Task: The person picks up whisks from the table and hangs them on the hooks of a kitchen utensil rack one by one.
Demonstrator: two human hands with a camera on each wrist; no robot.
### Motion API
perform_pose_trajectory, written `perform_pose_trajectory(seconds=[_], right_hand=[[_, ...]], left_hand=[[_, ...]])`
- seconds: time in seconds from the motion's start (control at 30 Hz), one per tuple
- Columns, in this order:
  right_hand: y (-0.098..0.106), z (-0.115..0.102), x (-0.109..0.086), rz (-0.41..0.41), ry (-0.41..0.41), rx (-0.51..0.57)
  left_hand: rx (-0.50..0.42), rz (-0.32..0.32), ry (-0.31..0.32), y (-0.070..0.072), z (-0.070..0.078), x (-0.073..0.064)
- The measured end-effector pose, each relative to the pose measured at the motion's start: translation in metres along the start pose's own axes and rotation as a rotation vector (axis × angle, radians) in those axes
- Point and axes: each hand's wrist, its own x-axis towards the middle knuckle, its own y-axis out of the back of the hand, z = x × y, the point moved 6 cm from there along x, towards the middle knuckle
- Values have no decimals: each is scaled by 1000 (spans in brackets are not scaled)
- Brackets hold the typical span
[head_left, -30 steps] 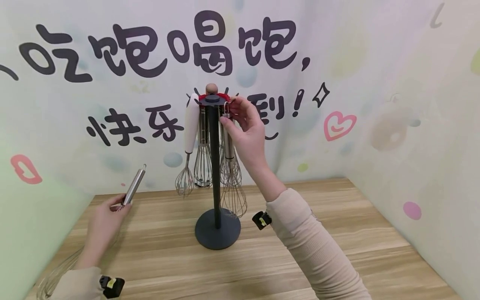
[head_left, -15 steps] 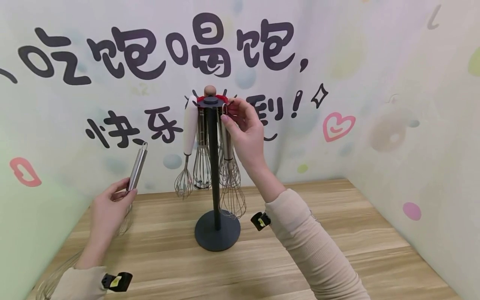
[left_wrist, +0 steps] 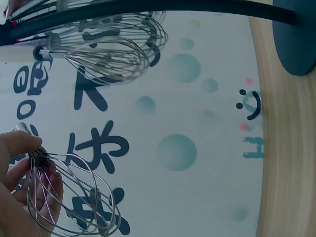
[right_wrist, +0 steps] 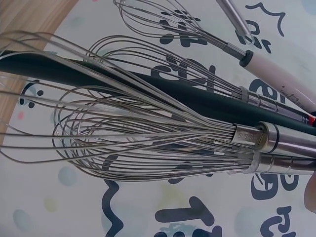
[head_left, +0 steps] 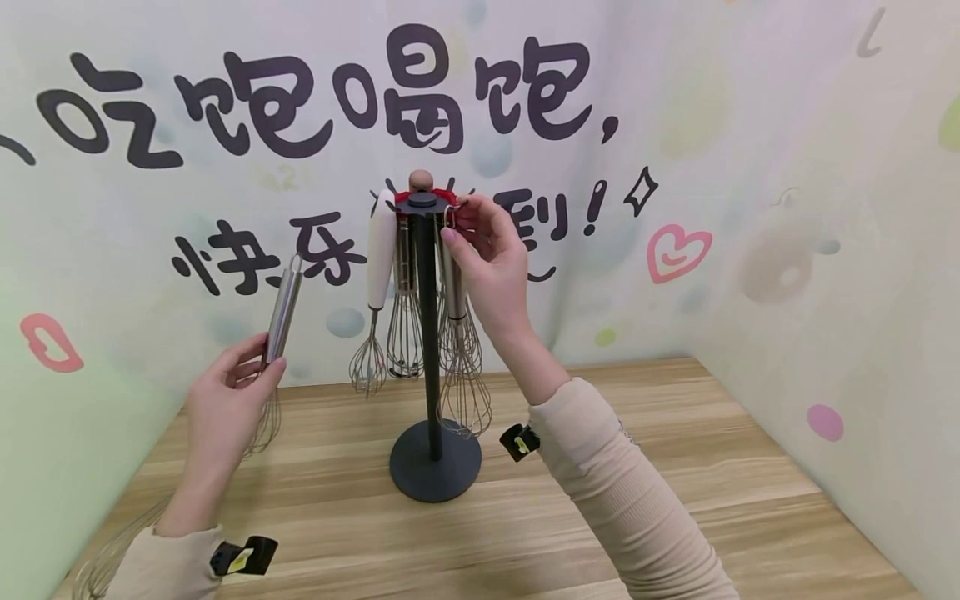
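Note:
My left hand (head_left: 225,412) grips a small steel whisk (head_left: 283,310) low on its handle, hanging loop up, left of the rack. In the left wrist view its wires (left_wrist: 106,197) spread below the thumb. At the top of a dark rotating-style utensil stand (head_left: 430,350), my right hand (head_left: 497,271) pinches the loop end of a large steel whisk (head_left: 455,296) between thumb and fingers. That whisk hangs on the stand's right side; its wire cage overlaps another whisk (right_wrist: 247,164) behind it. A white-handled whisk (head_left: 382,254) and a steel whisk (head_left: 406,258) hang on the left side.
The stand's round base (head_left: 435,483) rests on the wood-grain table (head_left: 600,500). Another whisk (head_left: 112,546) lies at the table's left front, partly hidden by the left forearm. A printed backdrop (head_left: 660,100) rises close behind the stand. A round wooden end (head_left: 422,179) shows at the stand's top.
My left hand has lifted the small whisk and shifted it slightly right, closer to the stand. The right hand stays at the large whisk's loop end.

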Motion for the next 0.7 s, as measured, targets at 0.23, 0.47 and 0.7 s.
perform_pose_trajectory(seconds=[0.23, 0.47, 0.7], right_hand=[[-1, 1, 1, 18, 2, -3], [-2, 1, 0, 30, 8, 12], [-3, -1, 0, 49, 23, 24]], left_hand=[[-52, -2, -16, -4, 20, -6], [-74, 13, -50, -5, 32, -9], [-74, 2, -70, -8, 44, -12]])
